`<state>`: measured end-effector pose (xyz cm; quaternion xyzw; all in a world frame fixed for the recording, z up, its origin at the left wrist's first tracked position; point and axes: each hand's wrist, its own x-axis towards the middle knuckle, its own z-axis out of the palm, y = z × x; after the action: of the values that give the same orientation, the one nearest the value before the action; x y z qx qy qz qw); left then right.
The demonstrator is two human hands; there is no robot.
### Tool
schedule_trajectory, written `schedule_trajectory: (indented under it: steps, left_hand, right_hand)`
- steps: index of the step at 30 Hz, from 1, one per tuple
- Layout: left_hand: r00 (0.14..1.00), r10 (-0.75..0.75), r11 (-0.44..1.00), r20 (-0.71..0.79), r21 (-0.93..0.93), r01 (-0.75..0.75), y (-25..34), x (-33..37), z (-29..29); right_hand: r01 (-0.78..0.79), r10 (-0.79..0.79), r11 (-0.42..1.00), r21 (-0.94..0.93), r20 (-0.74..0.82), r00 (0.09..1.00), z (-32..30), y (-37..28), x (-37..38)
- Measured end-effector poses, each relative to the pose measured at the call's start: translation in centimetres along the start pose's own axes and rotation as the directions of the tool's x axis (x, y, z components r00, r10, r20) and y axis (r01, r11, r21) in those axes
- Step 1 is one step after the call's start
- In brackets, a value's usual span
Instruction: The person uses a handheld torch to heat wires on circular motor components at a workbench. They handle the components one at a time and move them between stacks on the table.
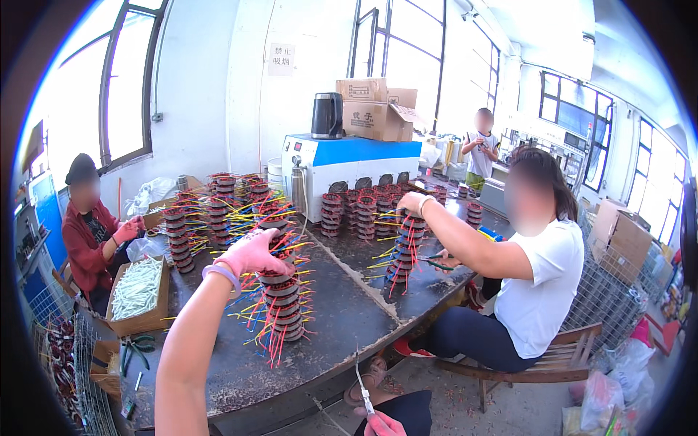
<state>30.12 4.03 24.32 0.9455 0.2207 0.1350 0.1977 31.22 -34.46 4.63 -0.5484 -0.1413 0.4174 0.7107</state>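
Note:
My left hand (254,254), in a pink glove with a light purple band at the wrist, is closed over the top of a tall stack of dark ring-shaped motor stators (282,301). Red, yellow and blue wire ends stick out of the stack on all sides. Low in the view, at the table's front edge, my right hand (384,425) is closed around a slim tool (367,400) with a whitish shaft and a thin, bent metal end pointing up. Its exact kind is unclear, and most of that hand is cut off by the frame.
More stator stacks (218,214) stand behind and left. A box of white tubes (138,291) and green-handled pliers (137,352) lie at left. On the right, a co-worker (538,269) handles another stack (407,251). A blue-white machine (349,167) carries a kettle and cartons.

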Motion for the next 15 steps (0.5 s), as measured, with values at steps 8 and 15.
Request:
schedule_trajectory:
  steps: [8,15]
  left_hand:
    - [0.915,0.148,0.981,-0.376,-0.063,-0.185,1.0,-7.5,-2.4]
    - [0.986,0.074,0.995,-0.147,0.079,-0.063,-8.2,-23.9,2.7]
  right_hand:
    - [-0.011,0.009,0.995,-0.103,-0.018,1.000,-0.4,0.3,-0.8]
    - [-0.123,0.173,0.966,-0.228,0.216,0.961,3.4,2.1,-0.6]
